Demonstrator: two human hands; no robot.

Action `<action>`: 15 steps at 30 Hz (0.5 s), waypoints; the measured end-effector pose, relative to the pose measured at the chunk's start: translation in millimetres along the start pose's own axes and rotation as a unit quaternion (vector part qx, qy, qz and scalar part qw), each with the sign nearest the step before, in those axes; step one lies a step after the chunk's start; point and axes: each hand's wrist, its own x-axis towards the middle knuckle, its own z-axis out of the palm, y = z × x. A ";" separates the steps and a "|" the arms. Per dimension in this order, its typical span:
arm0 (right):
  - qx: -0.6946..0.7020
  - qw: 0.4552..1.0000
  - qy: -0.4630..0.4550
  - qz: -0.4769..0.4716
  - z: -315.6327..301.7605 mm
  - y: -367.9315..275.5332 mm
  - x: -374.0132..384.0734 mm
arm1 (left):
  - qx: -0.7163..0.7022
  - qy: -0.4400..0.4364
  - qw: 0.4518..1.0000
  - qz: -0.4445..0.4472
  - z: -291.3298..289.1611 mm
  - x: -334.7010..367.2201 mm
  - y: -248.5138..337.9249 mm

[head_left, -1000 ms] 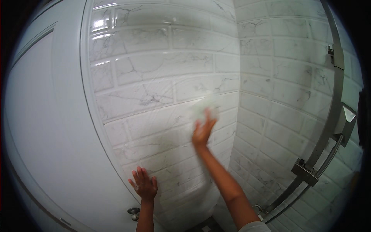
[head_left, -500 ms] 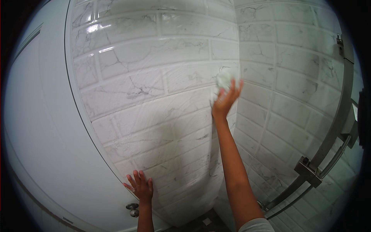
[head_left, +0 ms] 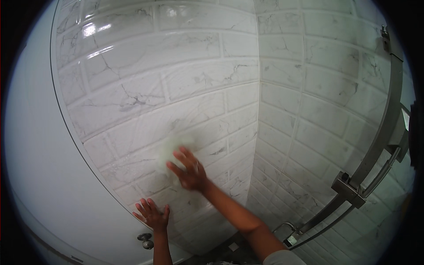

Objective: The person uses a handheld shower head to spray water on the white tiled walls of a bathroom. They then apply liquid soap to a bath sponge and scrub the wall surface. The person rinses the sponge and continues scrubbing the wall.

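My right hand [head_left: 187,168] presses a pale cloth or sponge [head_left: 170,148] flat against a wall of white marble-look tiles [head_left: 176,84], about mid-height on the left wall. The cloth is blurred, and most of it shows just above and left of my fingers. Lower down, my left hand [head_left: 152,214] rests with fingers spread against the tiles, close to the curved edge of a white panel [head_left: 48,176].
The tiled walls meet in a corner [head_left: 258,88] to the right of my hands. A metal frame with hinges [head_left: 353,185] runs diagonally at the right. A round metal knob [head_left: 145,240] sits just below my left hand.
My right hand has swept the cloth from high up near the corner down and to the left. My left hand has stayed braced on the wall.
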 end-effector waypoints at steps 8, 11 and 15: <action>-0.152 0.941 0.222 0.207 -63.0 125.8 81.0 | 0.000 0.017 1.000 0.007 -0.3 -2.0 -0.8; -0.201 0.888 0.277 0.308 -75.3 139.2 13.7 | -0.013 0.016 1.000 -0.003 4.5 -1.3 7.3; -0.221 0.840 0.211 0.448 -36.4 68.0 -97.9 | -0.010 0.023 1.000 -0.009 6.1 -1.6 10.6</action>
